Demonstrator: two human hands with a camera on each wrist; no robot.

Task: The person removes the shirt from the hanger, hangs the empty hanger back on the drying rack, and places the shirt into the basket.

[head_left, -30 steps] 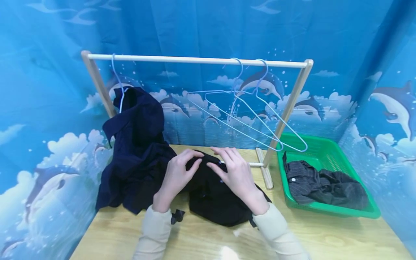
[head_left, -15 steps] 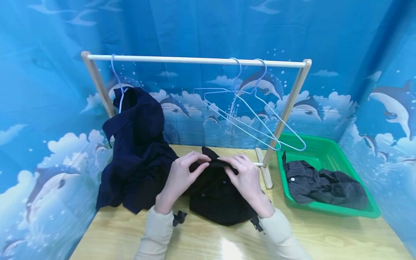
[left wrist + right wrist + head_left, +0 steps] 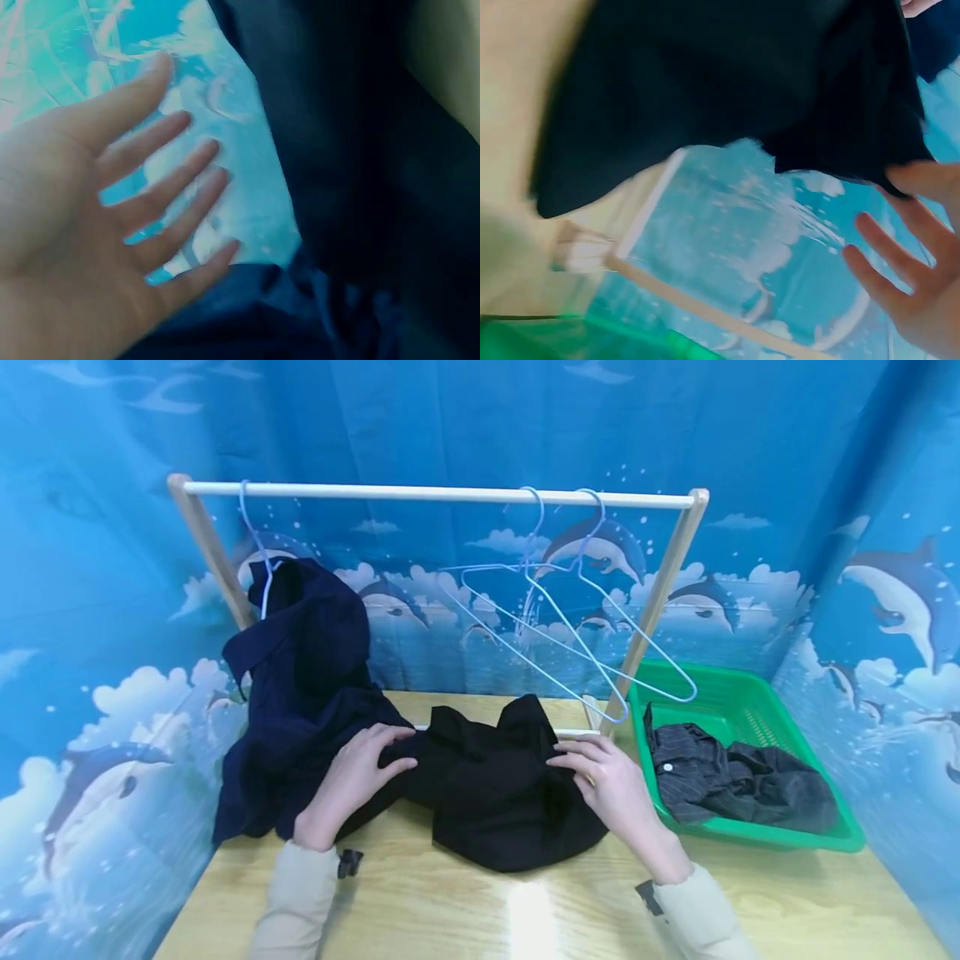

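Both hands lie flat with fingers spread, left hand (image 3: 351, 777) and right hand (image 3: 611, 781) gripping nothing, on the black garment (image 3: 491, 789) mid-table; unheld, it could slide toward the front edge.

The black garment (image 3: 495, 793) and navy garment (image 3: 307, 693) are matt, soft cloth. The desk (image 3: 465, 910) is pale grained wood with a glossy sheen. The basket (image 3: 750, 710) is green perforated plastic; the hangers (image 3: 570, 635) are thin coated wire.
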